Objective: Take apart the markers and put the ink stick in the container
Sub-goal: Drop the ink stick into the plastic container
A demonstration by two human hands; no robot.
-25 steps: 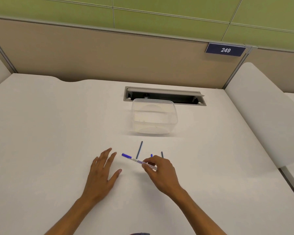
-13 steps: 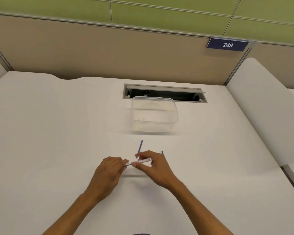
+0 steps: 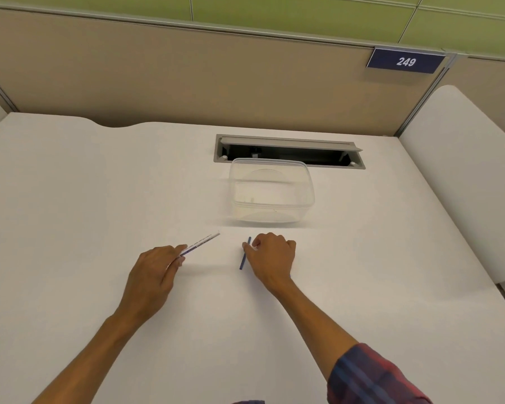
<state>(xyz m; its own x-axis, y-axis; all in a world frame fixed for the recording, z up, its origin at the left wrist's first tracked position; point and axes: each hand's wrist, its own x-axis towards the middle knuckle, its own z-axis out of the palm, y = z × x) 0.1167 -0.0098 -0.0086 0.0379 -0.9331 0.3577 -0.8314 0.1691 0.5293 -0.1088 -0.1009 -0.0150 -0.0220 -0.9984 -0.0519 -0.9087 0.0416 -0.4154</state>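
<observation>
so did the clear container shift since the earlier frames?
No. The clear container sits just in front of the desk's cable slot, overlapping its near edge as before; only the camera view moved.

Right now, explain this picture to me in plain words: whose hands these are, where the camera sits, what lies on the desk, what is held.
No machine here: a person's two bare hands, filmed by a camera worn on the head, looking down. The left hand pinches a white marker barrel with blue print, lifted off the white desk. The right hand is curled beside a thin dark blue ink stick lying on the desk; what it grips, if anything, is hidden. Beyond stands a clear plastic container, apparently empty.
</observation>
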